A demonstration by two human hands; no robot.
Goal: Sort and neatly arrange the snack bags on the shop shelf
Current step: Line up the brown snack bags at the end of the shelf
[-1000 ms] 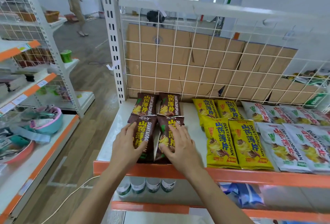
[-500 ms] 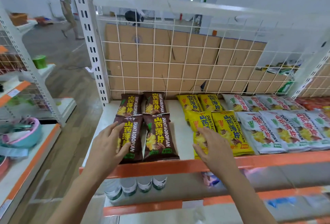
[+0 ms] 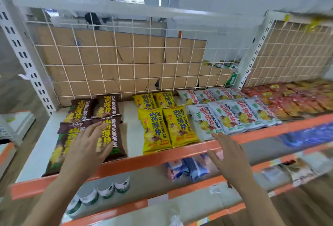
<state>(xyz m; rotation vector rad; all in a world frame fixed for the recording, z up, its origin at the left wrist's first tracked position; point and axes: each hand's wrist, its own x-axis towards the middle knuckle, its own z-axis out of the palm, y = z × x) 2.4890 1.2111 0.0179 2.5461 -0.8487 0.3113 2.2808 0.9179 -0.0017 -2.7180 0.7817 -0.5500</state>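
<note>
The left hand [image 3: 88,146] lies flat, fingers spread, over the front brown snack bags [image 3: 119,134] at the left end of the shelf [image 3: 153,159]; the right hand [image 3: 228,159] hovers wide and empty before the orange shelf edge — just below the white bags [image 3: 230,116]. Yellow bags [image 3: 162,126] lie between brown and white; red packs [image 3: 297,99] sit further right.

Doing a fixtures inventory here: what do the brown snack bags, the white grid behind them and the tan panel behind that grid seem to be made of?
Brown snack bags: likely plastic film, glossy, with crimped end seals and puffed wrinkles.
White grid: probably coated or painted metal wire, thin crossing rods.
Tan panel: looks like matte cardboard, with creases, flap seams and torn edges.
</note>
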